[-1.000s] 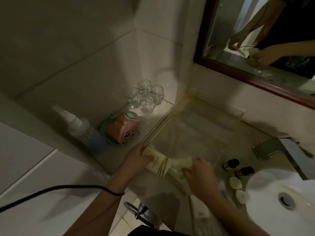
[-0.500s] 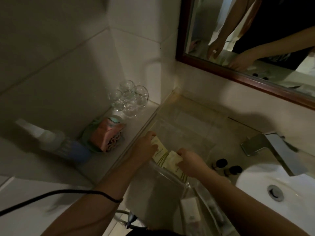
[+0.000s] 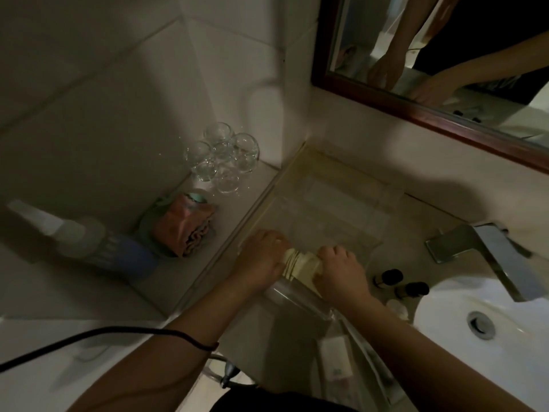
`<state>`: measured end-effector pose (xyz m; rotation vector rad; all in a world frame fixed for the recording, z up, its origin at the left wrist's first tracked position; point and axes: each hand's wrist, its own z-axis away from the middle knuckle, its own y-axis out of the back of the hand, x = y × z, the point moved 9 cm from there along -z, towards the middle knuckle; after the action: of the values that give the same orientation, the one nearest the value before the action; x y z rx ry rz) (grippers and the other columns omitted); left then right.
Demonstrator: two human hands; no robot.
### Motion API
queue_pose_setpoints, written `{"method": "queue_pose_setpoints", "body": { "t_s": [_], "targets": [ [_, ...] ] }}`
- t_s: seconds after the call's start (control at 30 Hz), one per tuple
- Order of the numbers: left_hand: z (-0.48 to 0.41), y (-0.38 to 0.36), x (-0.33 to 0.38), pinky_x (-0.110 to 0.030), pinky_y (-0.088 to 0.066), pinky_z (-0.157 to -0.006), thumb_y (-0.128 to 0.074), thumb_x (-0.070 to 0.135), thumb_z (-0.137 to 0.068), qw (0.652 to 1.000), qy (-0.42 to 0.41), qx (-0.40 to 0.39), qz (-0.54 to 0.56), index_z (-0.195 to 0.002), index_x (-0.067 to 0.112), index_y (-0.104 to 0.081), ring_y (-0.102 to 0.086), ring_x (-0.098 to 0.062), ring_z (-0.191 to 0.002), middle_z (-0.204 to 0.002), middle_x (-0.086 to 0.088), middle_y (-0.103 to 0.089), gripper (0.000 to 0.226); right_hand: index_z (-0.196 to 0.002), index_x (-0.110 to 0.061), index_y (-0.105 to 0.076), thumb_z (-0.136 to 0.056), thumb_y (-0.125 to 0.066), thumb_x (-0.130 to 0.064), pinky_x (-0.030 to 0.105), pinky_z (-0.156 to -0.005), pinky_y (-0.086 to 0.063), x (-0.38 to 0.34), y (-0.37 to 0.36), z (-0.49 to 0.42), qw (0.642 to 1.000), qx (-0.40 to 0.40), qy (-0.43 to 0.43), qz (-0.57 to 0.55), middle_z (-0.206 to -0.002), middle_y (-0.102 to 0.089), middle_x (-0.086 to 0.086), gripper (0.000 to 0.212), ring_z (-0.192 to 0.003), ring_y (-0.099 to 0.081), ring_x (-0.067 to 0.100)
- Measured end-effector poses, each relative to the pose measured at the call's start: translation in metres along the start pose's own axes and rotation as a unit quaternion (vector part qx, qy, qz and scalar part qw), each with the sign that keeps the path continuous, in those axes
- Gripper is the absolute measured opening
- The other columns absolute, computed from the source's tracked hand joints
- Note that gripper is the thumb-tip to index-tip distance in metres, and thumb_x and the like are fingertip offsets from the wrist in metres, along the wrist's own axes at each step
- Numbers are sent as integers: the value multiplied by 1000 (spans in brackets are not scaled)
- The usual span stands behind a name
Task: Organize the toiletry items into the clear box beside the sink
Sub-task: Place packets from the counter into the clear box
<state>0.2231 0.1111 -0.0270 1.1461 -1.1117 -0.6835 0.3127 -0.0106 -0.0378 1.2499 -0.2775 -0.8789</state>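
A clear box (image 3: 341, 203) lies on the counter left of the sink (image 3: 490, 337). Just inside its near rim, a bundle of cream packets (image 3: 300, 264) is held from both ends. My left hand (image 3: 261, 260) grips the left end and my right hand (image 3: 341, 270) grips the right end. Two small dark-capped bottles (image 3: 401, 282) stand on the counter right of the box. Small white round items (image 3: 398, 307) lie next to the basin. A white sachet (image 3: 335, 361) lies on the counter near my right forearm.
Several clear glasses (image 3: 222, 156) stand in the corner of a side ledge. A pink box (image 3: 184, 230) and a white and blue bottle (image 3: 89, 245) lie on that ledge. A metal faucet (image 3: 490, 248) overhangs the sink. A framed mirror (image 3: 430, 69) hangs above.
Both hands have carried the bundle of packets forward over the box's near rim and lowered it inside. The camera view has shifted slightly.
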Motion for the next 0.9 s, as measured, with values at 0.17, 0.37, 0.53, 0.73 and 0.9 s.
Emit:
{"method": "queue_pose_setpoints", "body": {
  "t_s": [0.17, 0.37, 0.53, 0.73, 0.9],
  "targets": [
    [-4, -13, -2, -38, -42, -97, -63, 29, -80, 997, 1, -74, 22, -124, 27, -59, -45, -26, -116, -126, -3, -55, 45, -130, -24, -47, -84, -63, -27, 35, -91, -44, -4, -9, 4, 1000, -12, 13, -8, -123, -49, 5, 49, -113, -47, 24],
    [-10, -19, -7, -36, -41, -97, -62, 29, -79, 993, 15, -113, 0, -123, 32, -59, -43, -28, -118, -129, -4, -51, 44, -131, -25, -46, -84, -60, -22, 36, -91, -44, -3, -17, 12, 999, -20, 23, -19, -122, -49, 5, 49, -113, -45, 26],
    [-9, -17, -4, -39, -42, -98, -61, 26, -79, 994, 4, -106, 3, -119, 28, -62, -45, -32, -117, -127, -9, -54, 41, -132, -26, -46, -84, -61, -21, 35, -93, -44, -1, -17, 11, 999, -26, 12, -30, -125, -47, 5, 51, -115, -43, 25],
    [-7, -10, -1, -39, -43, -98, -63, 22, -77, 995, 9, -95, 21, -119, 24, -63, -45, -32, -118, -128, -10, -54, 42, -132, -27, -47, -84, -64, -23, 34, -96, -43, 1, -14, 14, 999, -27, 8, -46, -126, -48, 3, 51, -117, -43, 23],
    [-5, -5, 14, -44, -44, -99, -60, 24, -75, 995, 8, -97, 26, -122, 23, -60, -45, -33, -119, -130, -11, -52, 48, -132, -23, -47, -86, -63, -26, 35, -97, -40, 3, -2, 24, 998, -7, 15, -54, -128, -47, 5, 49, -119, -43, 25]
  ]
}}
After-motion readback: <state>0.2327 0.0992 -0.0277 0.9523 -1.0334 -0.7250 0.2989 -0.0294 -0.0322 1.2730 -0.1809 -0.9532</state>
